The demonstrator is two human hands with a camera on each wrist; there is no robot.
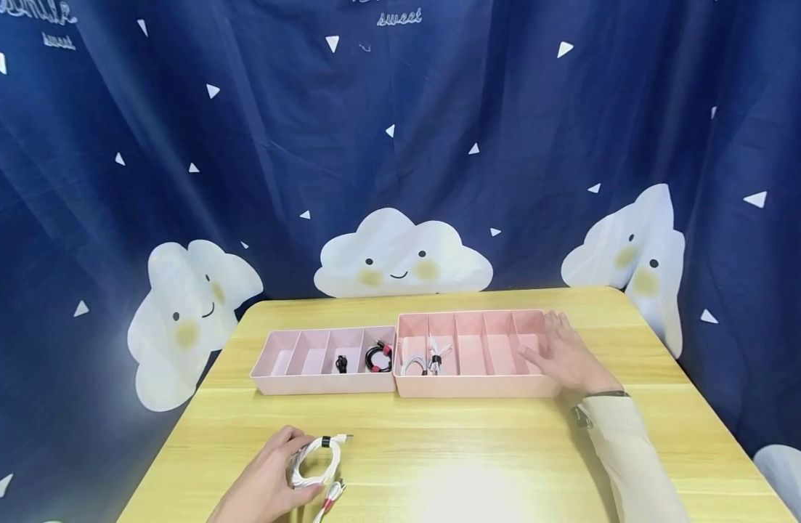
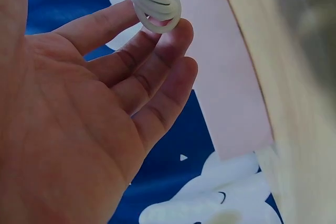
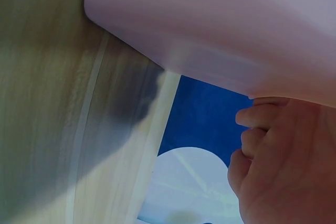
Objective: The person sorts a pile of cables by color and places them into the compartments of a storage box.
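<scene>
My left hand (image 1: 272,476) holds a coiled white cable (image 1: 315,481) with a black tie, pinched between thumb and fingers above the table. In the left wrist view the loops of the white cable (image 2: 157,3) lie at the fingertips. Just below that hand is another white cable (image 1: 333,494) with a red tie. At the right end of the pink divided box (image 1: 478,386), my right hand (image 1: 573,359) grips the end wall, thumb over the inside and fingers outside. In the right wrist view those fingers lie against the box's outer side (image 3: 210,51); the thumb is hidden.
A lilac divided box (image 1: 328,383) adjoins the pink box on the left. It holds a small black cable (image 1: 341,364) and a coiled black cable (image 1: 377,357) with a red tie. Tied white cables (image 1: 436,359) lie in the pink box's left compartments. A blue curtain (image 1: 400,145) hangs behind the table.
</scene>
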